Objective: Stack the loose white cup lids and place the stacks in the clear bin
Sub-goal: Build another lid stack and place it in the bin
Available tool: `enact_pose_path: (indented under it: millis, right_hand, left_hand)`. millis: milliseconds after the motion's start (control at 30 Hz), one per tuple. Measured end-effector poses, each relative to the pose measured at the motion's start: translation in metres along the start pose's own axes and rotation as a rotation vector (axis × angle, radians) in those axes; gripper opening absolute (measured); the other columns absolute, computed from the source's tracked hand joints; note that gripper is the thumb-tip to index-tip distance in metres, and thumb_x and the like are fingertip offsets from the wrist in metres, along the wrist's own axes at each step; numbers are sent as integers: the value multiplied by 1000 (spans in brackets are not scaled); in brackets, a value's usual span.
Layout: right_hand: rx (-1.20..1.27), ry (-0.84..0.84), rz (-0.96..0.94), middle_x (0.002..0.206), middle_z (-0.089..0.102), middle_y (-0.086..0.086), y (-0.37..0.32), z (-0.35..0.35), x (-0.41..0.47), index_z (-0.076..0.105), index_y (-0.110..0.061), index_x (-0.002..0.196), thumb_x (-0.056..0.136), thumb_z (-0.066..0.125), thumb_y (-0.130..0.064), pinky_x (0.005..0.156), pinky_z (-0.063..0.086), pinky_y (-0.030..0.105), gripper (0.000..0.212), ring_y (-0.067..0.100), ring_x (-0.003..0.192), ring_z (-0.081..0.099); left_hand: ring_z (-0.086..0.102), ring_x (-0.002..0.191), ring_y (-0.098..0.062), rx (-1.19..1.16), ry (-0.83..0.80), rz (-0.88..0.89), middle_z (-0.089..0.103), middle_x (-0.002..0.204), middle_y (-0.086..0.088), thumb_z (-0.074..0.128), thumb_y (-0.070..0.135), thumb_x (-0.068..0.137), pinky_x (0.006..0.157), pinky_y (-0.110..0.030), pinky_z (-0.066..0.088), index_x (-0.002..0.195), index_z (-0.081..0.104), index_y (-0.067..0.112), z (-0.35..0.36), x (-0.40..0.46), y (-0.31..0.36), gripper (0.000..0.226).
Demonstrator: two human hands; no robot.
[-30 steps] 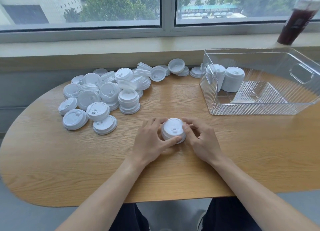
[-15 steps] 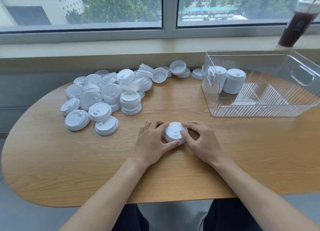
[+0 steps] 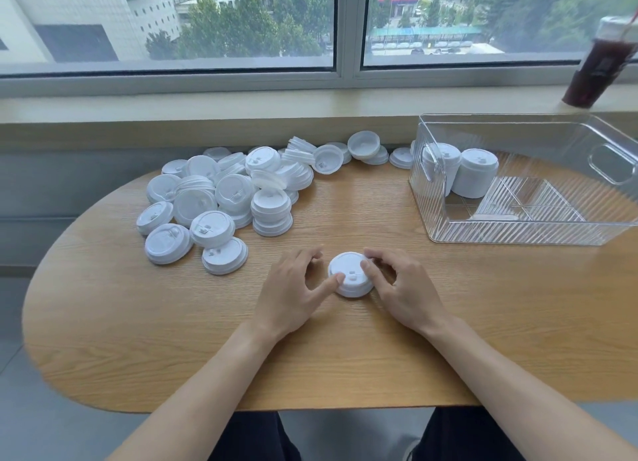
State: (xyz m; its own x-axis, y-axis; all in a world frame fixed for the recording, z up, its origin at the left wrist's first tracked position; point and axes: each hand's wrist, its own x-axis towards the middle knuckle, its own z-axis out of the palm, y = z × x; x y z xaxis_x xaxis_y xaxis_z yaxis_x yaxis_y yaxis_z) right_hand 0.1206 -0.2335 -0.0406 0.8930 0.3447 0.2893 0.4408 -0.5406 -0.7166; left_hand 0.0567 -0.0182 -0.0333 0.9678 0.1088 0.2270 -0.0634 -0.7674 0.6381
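Left hand [image 3: 293, 293] and right hand [image 3: 402, 288] loosely pinch a short lid stack [image 3: 351, 274] between thumbs and fingertips, near the clear bin [image 3: 524, 233].

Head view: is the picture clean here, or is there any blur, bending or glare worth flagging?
Head view: soft daylight from the window, faint shadows under both hands; the lid stack between them is sharp. Wide-angle bending curves the window sill and tilts the dark drink cup, which is smeared at the frame edge. The clear bin shows bright ribbed reflections.
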Motion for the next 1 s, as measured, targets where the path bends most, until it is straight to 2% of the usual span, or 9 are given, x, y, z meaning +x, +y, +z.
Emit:
enact_pose_path:
  millis: [100, 167, 267, 367, 467, 600, 833, 1000]
  right_hand:
    - [60, 6, 48, 112, 70, -18, 1, 4, 8, 72, -25, 124, 103, 62, -38, 92, 45, 18, 26, 0, 105, 61]
    - [104, 41, 82, 111, 71, -17, 2, 6, 18, 72, -24, 124, 104, 60, -35, 93, 47, 21, 25, 0, 106, 63]
    - [113, 88, 115, 112, 72, -11, 4, 9, 37, 72, -20, 124, 104, 60, -32, 97, 50, 28, 26, 7, 108, 64]
    - [96, 101, 136, 111, 72, -7, 8, 13, 60, 72, -17, 124, 103, 62, -30, 100, 52, 34, 26, 11, 107, 65]
    - [66, 81, 138, 114, 71, -5, 9, 21, 83, 70, -16, 128, 100, 67, -29, 101, 52, 33, 31, 10, 107, 64]
    - [-8, 26, 84, 126, 68, -1, 6, 39, 109, 66, -16, 133, 96, 72, -30, 102, 44, 24, 40, 11, 116, 60]
    - [-7, -10, -18, 142, 55, 0, -4, 74, 160, 52, -17, 147, 91, 76, -45, 103, 45, 24, 67, 11, 124, 54]
    - [61, 22, -8, 139, 56, -4, -11, 100, 199, 52, -19, 145, 83, 78, -59, 104, 49, 30, 78, 8, 121, 55]
  left_hand:
    - [55, 116, -8, 14, 82, -68, 62, 124, 11, 66, 47, 97, 106, -35, 44, 136, 62, 22, -12, 4, -14, 46]
    - [58, 115, -14, 40, 144, -104, 58, 124, 11, 68, 36, 97, 105, -37, 45, 136, 62, 21, -18, 8, -22, 42]
    - [51, 126, -22, 83, 261, -118, 54, 132, 4, 71, 23, 92, 111, -37, 40, 138, 60, 17, -22, 18, -31, 48]
    - [44, 135, -27, 111, 364, -115, 50, 143, -8, 73, 17, 89, 116, -42, 39, 143, 55, 12, -22, 30, -36, 58]
    - [37, 138, -27, 79, 417, -165, 44, 150, -10, 76, 22, 88, 118, -42, 37, 149, 48, 12, -21, 46, -40, 67]
    - [35, 141, -26, 25, 439, -224, 43, 153, -9, 75, 35, 90, 119, -41, 35, 151, 43, 13, -20, 69, -44, 73]
    - [44, 134, -26, 115, 475, -265, 48, 146, -8, 74, 50, 89, 108, -47, 46, 148, 43, 16, -13, 93, -51, 74]
    - [46, 131, -22, 150, 481, -274, 48, 144, -4, 72, 56, 89, 101, -42, 51, 148, 43, 21, -13, 93, -54, 74]
